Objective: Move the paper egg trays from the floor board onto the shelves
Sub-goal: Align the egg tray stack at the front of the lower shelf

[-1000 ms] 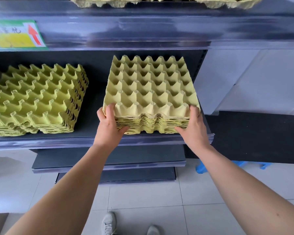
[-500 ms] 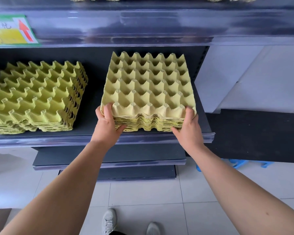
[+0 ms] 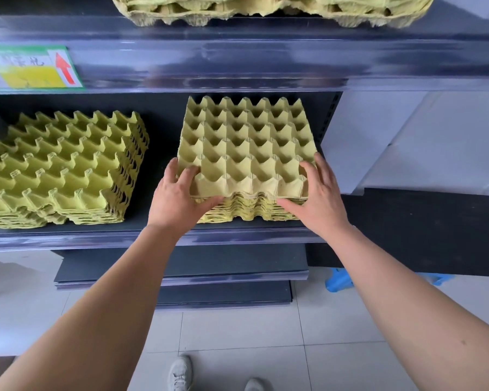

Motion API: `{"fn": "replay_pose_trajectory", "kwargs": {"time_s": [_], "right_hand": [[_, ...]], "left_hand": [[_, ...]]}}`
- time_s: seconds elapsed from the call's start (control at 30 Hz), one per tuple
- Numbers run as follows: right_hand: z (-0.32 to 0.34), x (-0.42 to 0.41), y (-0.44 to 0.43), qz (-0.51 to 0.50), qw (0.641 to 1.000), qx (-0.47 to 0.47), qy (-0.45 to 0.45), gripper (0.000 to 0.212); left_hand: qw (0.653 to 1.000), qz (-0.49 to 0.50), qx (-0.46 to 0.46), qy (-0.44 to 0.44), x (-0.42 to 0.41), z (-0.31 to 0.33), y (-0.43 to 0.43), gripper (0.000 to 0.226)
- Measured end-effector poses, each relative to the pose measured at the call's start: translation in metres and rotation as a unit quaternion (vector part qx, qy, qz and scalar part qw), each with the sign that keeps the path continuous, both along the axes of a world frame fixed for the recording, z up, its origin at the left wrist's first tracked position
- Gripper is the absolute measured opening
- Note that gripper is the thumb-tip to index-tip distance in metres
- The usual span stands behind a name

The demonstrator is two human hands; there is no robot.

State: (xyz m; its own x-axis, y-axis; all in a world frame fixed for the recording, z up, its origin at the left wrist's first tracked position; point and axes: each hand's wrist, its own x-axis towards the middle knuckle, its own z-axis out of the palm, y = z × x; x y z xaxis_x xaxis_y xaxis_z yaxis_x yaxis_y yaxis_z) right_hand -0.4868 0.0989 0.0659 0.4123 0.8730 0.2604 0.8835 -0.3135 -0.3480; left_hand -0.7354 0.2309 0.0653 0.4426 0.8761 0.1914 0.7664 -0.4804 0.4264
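Dimpled yellow pulp tray stack on dark shelf, left hand and right hand grip clamped on front corners

This looks like a shop or its stockroom. The unit is retail gondola shelving: a dark metal middle shelf and an upper shelf, each fronted by a clear plastic ticket strip, with a perforated upright at the back right. A printed shelf label with a red arrow pointing up sits in the upper strip. Lower shelves step down beneath. One kind of goods is stocked in bulk: paper egg trays in a left stack, a right stack and more trays above. The floor is pale tile.
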Motion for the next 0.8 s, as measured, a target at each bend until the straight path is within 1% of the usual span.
{"fn": "replay_pose_trajectory", "kwargs": {"time_s": [0.07, 0.23, 0.3, 0.37, 0.43, 0.53, 0.6, 0.8], "right_hand": [[0.001, 0.000, 0.000, -0.002, 1.000, -0.006, 0.004, 0.089], [0.003, -0.002, 0.002, -0.006, 0.998, -0.045, -0.039, 0.095], [0.006, -0.004, 0.005, -0.009, 0.996, -0.046, -0.073, 0.099], [0.010, -0.011, 0.009, -0.003, 0.995, -0.035, -0.089, 0.102], [0.011, -0.021, 0.015, 0.027, 0.994, -0.049, -0.089, 0.098], [0.008, -0.031, 0.022, 0.042, 0.992, -0.080, -0.084, 0.086], [0.008, -0.030, 0.022, 0.041, 0.992, -0.084, -0.080, 0.079], [0.015, -0.019, 0.023, 0.056, 0.984, -0.131, -0.108, 0.074]], "left_hand": [[1.000, 0.003, 0.006, 0.000, 0.001, 0.001, 0.001, 0.088], [0.999, -0.007, -0.033, 0.003, 0.000, -0.001, 0.001, 0.081], [1.000, -0.021, -0.023, 0.001, -0.003, 0.000, 0.003, 0.078], [0.999, -0.035, 0.010, 0.014, -0.008, 0.000, 0.006, 0.078], [0.997, -0.052, 0.044, 0.036, -0.013, -0.002, 0.009, 0.077], [0.997, -0.052, 0.028, 0.058, -0.015, -0.003, 0.010, 0.071], [0.996, -0.046, 0.018, 0.075, -0.014, -0.003, 0.008, 0.071], [0.994, -0.033, -0.002, 0.100, -0.010, -0.002, 0.007, 0.068]]}}
